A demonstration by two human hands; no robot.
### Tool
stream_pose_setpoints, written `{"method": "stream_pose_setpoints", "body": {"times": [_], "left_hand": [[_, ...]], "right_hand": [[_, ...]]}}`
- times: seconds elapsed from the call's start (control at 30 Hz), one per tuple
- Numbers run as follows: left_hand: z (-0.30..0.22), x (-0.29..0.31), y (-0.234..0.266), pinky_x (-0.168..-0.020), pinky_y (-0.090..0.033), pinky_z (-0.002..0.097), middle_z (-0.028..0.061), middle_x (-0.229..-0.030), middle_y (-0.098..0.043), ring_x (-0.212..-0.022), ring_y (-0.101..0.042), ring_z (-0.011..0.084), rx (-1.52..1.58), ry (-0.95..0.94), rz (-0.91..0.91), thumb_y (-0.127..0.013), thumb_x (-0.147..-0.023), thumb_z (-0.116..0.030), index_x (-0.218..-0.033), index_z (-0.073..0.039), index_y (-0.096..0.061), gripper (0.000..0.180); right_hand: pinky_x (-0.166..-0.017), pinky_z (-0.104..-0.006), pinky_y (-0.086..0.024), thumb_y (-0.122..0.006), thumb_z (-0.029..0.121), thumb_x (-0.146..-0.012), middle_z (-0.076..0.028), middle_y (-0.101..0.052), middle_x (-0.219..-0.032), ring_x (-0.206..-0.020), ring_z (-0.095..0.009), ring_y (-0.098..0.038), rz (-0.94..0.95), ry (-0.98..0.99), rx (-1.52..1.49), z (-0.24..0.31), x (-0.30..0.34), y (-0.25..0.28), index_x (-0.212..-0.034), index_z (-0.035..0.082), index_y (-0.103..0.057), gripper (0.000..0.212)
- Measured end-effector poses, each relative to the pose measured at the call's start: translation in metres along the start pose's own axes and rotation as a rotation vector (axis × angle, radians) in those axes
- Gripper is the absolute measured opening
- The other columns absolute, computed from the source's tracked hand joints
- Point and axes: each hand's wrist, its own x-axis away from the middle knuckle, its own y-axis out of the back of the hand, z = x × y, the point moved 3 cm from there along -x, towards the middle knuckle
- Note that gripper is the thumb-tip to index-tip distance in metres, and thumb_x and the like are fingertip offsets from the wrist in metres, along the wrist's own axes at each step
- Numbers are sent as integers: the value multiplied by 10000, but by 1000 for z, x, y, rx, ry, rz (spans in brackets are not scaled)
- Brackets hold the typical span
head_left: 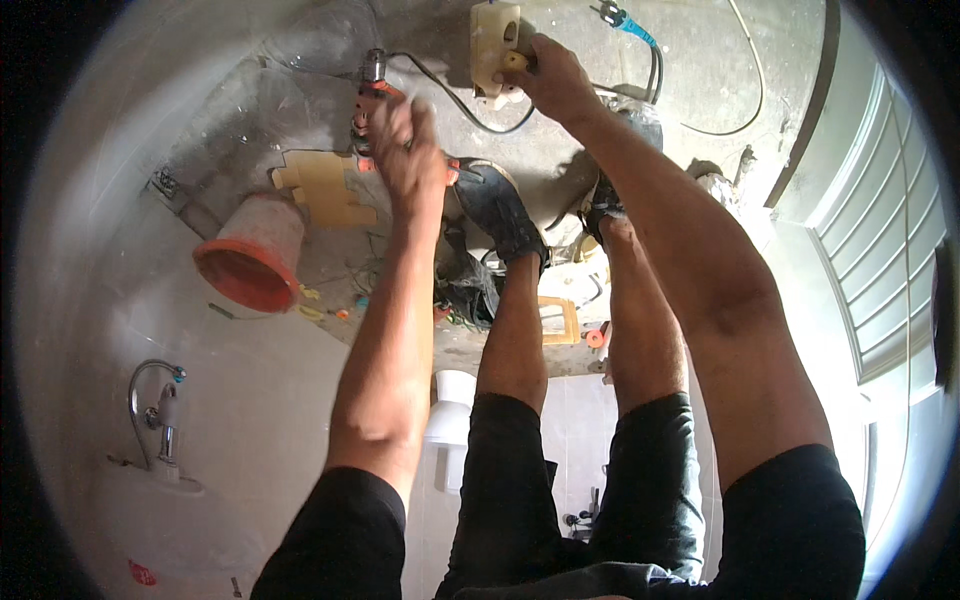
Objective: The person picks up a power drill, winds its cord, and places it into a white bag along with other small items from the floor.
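Under the left grip [408, 150], which was blurred, there was the orange drill [368, 98], partly hidden by it; I could not tell if the fingers were closed on it. To the right, the right grip [548, 76] was closed around the edge of the cream box [490, 45]. Between both grips curved the black cable [462, 106]. Left of the left grip lay the cardboard [325, 188], and farther left stood the bucket [262, 232].
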Motion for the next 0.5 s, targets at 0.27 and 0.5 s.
{"method": "stream_pose_setpoints", "body": {"times": [0.27,0.5], "left_hand": [[-76,-101,-82,-807,-522,459,177,-904,-714,-852,-696,325,-446,-379,359,-657,-855,-564,-952,-50,-726,528],[-35,-101,-116,-611,-493,408,102,-618,-638,-600,-636,257,-365,-786,390,-648,-910,-435,-768,-39,-691,423]], "right_hand": [[-792,-492,-526,-680,231,-919,-223,-696,-1036,-993,-394,-675,97,387,140,7,7,8,-1225,39,-488,409],[-765,-510,-523,-674,174,-918,-218,-707,-970,-936,-421,-678,251,179,224,14,20,11,-1205,42,-487,368]]}}
